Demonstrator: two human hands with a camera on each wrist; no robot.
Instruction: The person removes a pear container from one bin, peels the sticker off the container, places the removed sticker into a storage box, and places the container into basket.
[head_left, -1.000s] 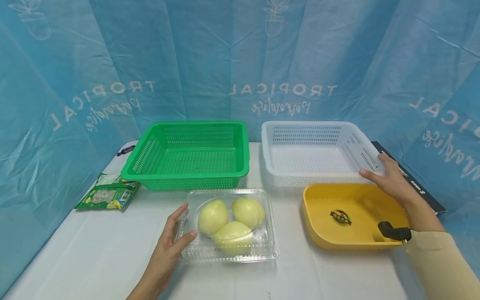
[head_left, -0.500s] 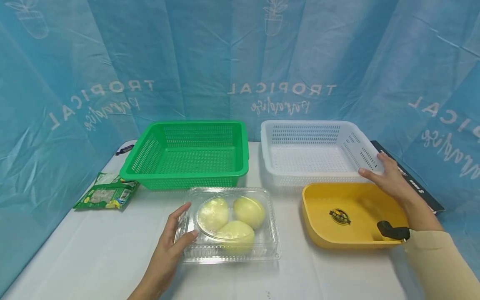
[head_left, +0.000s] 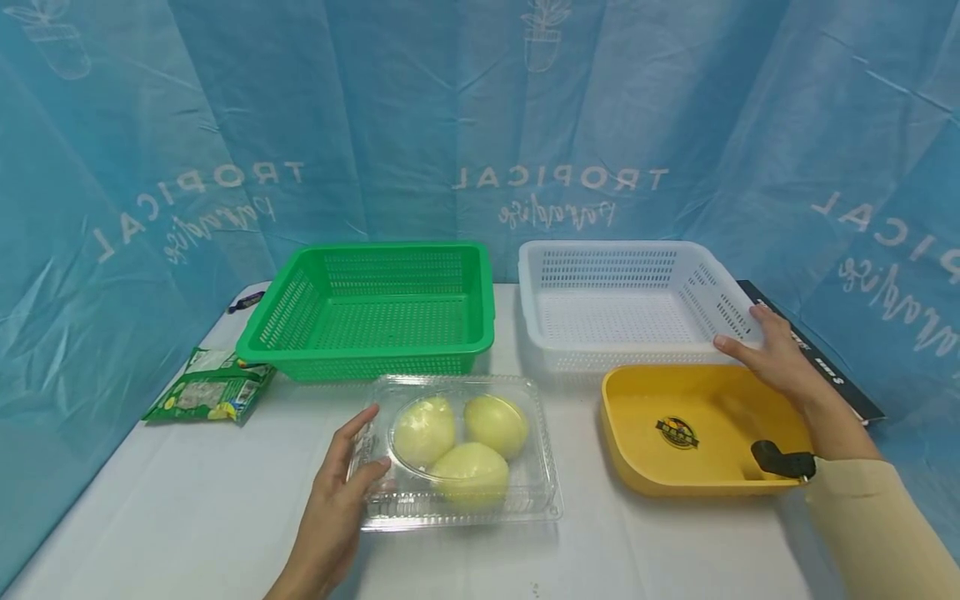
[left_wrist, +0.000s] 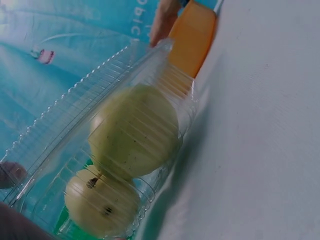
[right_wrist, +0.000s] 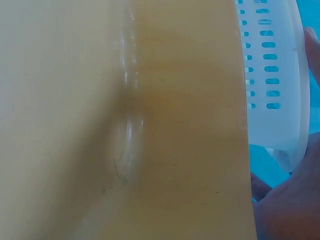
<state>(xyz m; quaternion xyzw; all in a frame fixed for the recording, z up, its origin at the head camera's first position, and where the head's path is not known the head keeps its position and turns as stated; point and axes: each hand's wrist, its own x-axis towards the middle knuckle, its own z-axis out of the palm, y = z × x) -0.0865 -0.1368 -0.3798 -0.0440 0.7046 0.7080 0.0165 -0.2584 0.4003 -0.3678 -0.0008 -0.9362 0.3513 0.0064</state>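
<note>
In the head view my left hand point(head_left: 330, 492) grips the left side of a clear plastic clamshell box point(head_left: 536, 492), thumb over the near part and fingers along the far part. Inside lie three pale yellow-green fruits point(head_left: 471, 473), apple- or pear-like. Two of those fruits point(left_wrist: 135, 130) show through the ribbed wall in the left wrist view, with a shadow on the cloth beside the box. At the right, my right hand point(head_left: 783, 358) holds the near right corner of a white perforated basket point(head_left: 615, 348), its thumb on the front rim. The right wrist view shows the basket rim beside the fingers.
Below my right forearm sits a yellow tub point(head_left: 637, 467) with a black handle point(head_left: 783, 461). A green basket point(head_left: 367, 362) stands behind the box. A green packet point(head_left: 213, 387) and small dark wrapper point(head_left: 246, 302) lie left; a long black box point(head_left: 825, 367) lies right. Blue curtain point(head_left: 480, 108) encloses the table.
The clamshell box has shifted slightly right relative to the baskets, with my left hand still on it. My right hand stays at the white basket's corner. The whole head view has drifted a little.
</note>
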